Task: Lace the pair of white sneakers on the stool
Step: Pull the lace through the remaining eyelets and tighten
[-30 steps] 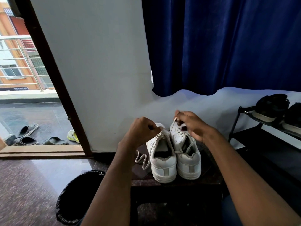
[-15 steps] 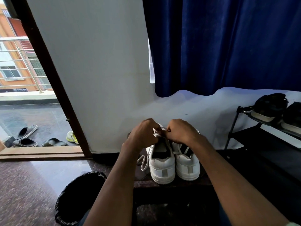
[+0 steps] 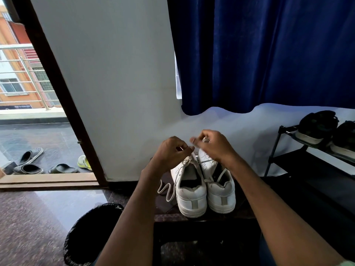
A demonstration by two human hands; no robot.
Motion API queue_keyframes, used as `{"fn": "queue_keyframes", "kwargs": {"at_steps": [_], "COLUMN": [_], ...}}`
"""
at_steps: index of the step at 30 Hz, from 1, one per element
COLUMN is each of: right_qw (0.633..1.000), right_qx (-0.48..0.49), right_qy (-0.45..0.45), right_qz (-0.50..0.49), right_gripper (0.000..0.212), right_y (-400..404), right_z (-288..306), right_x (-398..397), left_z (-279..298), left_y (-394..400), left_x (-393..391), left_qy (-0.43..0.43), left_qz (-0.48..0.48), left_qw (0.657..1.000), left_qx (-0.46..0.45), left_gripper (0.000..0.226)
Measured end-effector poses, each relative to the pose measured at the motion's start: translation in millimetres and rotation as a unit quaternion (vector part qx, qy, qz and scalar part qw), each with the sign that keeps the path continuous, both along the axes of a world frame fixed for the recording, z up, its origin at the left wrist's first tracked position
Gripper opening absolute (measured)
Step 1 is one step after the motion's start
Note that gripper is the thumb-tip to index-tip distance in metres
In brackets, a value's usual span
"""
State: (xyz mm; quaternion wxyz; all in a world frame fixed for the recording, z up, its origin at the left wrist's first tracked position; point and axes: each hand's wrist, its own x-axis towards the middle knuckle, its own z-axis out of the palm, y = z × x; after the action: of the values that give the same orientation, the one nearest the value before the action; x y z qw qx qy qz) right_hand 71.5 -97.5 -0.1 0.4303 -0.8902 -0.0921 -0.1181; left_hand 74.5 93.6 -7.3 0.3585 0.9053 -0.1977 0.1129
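Two white sneakers stand side by side on a dark stool (image 3: 242, 215), heels toward me. My left hand (image 3: 170, 152) hovers over the left sneaker (image 3: 189, 194) and pinches a white lace that rises from its top eyelets. A loose loop of lace (image 3: 166, 190) hangs off that shoe's left side. My right hand (image 3: 213, 144) is raised above the right sneaker (image 3: 221, 192), fingers curled and pinching a lace end near the left hand. The toes of both shoes are hidden behind my hands.
A black lined bin (image 3: 90, 235) stands on the floor left of the stool. A black shoe rack (image 3: 307, 160) with dark shoes (image 3: 317, 125) is at the right. Slippers (image 3: 28, 162) lie beyond the open doorway. A blue curtain (image 3: 269, 54) hangs above.
My hands met low over the left sneaker's top, then lifted and drew slightly apart; the right hand is now higher, pulling a lace up.
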Motion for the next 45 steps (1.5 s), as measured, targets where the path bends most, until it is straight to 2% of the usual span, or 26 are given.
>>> {"fn": "queue_keyframes", "kwargs": {"at_steps": [1, 2, 5, 7, 9, 13, 17, 19, 21, 23, 24, 25, 26, 27, 31, 40, 45], "right_qw": [0.992, 0.98, 0.977, 0.99, 0.992, 0.949, 0.921, 0.918, 0.951, 0.994, 0.99, 0.98, 0.972, 0.968, 0.969, 0.96, 0.941], "right_qx": [-0.129, -0.201, -0.205, -0.106, 0.046, 0.293, 0.351, 0.36, 0.28, 0.043, -0.08, -0.158, -0.2, -0.227, -0.243, -0.278, -0.333], "right_qy": [-0.014, -0.005, 0.052, 0.08, 0.101, 0.116, 0.157, 0.164, 0.128, 0.049, 0.021, 0.011, 0.011, 0.004, 0.0, -0.025, -0.017], "right_qz": [-0.005, -0.004, 0.018, 0.045, 0.061, 0.029, 0.058, 0.037, -0.013, -0.085, -0.113, -0.124, -0.122, -0.107, -0.039, 0.002, 0.053], "right_gripper": [0.045, 0.05, 0.069, 0.07, 0.065, 0.048, 0.043, 0.045, 0.045, 0.038, 0.028, 0.013, 0.008, 0.016, 0.017, 0.022, 0.038], "right_y": [1, 2, 3, 3, 4, 4, 7, 8, 9, 6, 7, 9, 11, 14, 24, 22, 28], "right_z": [-2, -3, -5, -2, 0, 2, 5, 4, -1, -10, -14, -17, -19, -23, -27, -29, -33], "right_x": [1, 1, -1, -5, -8, -4, -5, -5, -1, 8, 11, 11, 11, 13, 18, 23, 22], "left_z": [0, 0, -5, -5, -4, -13, -22, -22, -26, -33, -35, -37, -39, -40, -48, -61, -57], "left_y": [-1, 0, 3, 4, 4, 8, 14, 14, 15, 16, 16, 16, 16, 16, 17, 16, 6], "left_x": [0, -1, 3, 6, 7, 17, 20, 19, 22, 26, 27, 27, 27, 28, 30, 31, 27], "left_qy": [0.021, 0.043, 0.111, 0.133, 0.154, 0.153, 0.148, 0.146, 0.141, 0.133, 0.129, 0.124, 0.118, 0.108, 0.051, -0.028, -0.062], "left_qz": [0.01, 0.02, 0.034, 0.038, 0.043, 0.073, 0.116, 0.117, 0.12, 0.124, 0.127, 0.126, 0.123, 0.115, 0.078, 0.061, 0.059], "left_qw": [1.0, 0.999, 0.993, 0.988, 0.981, 0.985, 0.982, 0.982, 0.982, 0.982, 0.983, 0.983, 0.985, 0.987, 0.995, 0.992, 0.976], "left_qx": [0.002, 0.004, -0.025, -0.065, -0.108, -0.038, 0.026, 0.037, 0.038, 0.042, 0.043, 0.043, 0.041, 0.037, 0.044, 0.106, 0.199], "left_gripper": [0.021, 0.021, 0.036, 0.046, 0.045, 0.033, 0.043, 0.03, 0.01, 0.023, 0.026, 0.028, 0.029, 0.028, 0.014, 0.01, 0.022]}}
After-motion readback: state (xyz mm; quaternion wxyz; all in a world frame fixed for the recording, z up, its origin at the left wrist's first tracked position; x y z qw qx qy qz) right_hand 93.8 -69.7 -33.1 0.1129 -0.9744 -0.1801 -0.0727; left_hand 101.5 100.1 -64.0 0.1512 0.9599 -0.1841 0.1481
